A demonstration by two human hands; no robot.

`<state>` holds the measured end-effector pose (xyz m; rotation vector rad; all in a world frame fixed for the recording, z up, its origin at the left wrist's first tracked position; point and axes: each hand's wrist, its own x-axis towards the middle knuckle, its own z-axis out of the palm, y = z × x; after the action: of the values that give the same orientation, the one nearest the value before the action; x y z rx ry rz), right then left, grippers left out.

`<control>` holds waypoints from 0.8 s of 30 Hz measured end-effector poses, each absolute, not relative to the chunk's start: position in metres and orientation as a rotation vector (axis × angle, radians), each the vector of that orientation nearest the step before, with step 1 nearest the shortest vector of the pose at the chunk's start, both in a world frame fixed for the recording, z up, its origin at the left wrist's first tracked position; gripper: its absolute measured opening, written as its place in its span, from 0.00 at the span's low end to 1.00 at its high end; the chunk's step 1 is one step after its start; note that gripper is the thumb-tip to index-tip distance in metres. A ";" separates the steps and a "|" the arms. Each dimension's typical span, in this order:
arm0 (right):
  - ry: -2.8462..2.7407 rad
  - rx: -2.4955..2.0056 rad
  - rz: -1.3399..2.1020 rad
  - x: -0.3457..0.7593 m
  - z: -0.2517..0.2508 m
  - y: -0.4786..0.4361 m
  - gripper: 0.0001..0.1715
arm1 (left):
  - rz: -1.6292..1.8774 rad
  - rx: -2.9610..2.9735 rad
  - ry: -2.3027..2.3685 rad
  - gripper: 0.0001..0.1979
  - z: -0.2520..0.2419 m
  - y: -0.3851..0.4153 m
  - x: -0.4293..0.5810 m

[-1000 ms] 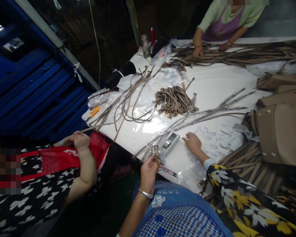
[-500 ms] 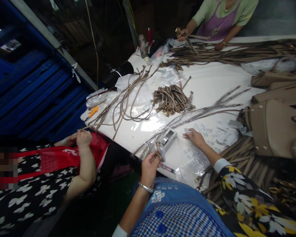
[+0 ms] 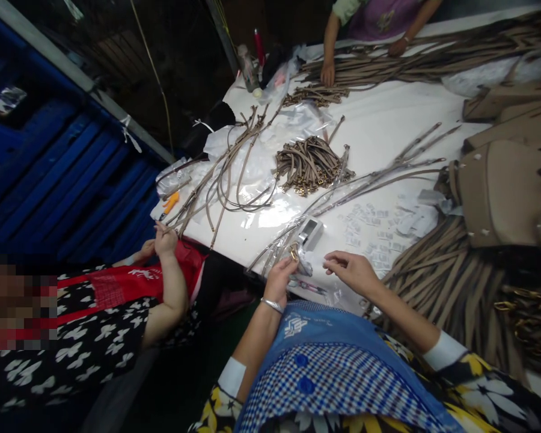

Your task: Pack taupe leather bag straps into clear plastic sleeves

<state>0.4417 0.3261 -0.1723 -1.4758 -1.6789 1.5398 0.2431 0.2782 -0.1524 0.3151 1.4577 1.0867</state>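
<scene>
My left hand (image 3: 281,281), with a silver bangle at its wrist, pinches the end of a brown strap, where a gold buckle (image 3: 294,251) stands up at the fingertips. Clear plastic wraps part of this strap. Just right of it is my right hand (image 3: 352,273), its fingers bent and drawn together toward the buckle; whether something small sits in them I cannot make out. Beyond both hands stands a small grey-white box (image 3: 311,233) with a dark window. Small printed labels (image 3: 372,225) lie spread on the white table (image 3: 252,243) beyond my right hand.
A heap of short buckled straps (image 3: 311,165) lies mid-table, with long straps (image 3: 228,162) to its left. Beige bags (image 3: 500,192) and hanging straps (image 3: 442,288) crowd the right. A co-worker's hand (image 3: 166,237) is at left, another (image 3: 328,72) across the table. An orange-handled tool (image 3: 171,201) lies left.
My right hand has left the labels and come back toward my left hand. The buckle has turned upward. The co-worker across has lowered a hand to the straps.
</scene>
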 end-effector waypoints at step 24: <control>-1.812 -1.367 1.420 0.427 -0.163 0.317 0.12 | 1.098 0.607 1.503 0.19 -0.142 0.269 0.245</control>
<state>0.4270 0.3168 -0.1633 -1.3667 -1.8118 1.4201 0.2454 0.2686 -0.1422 0.6072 1.5028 1.0981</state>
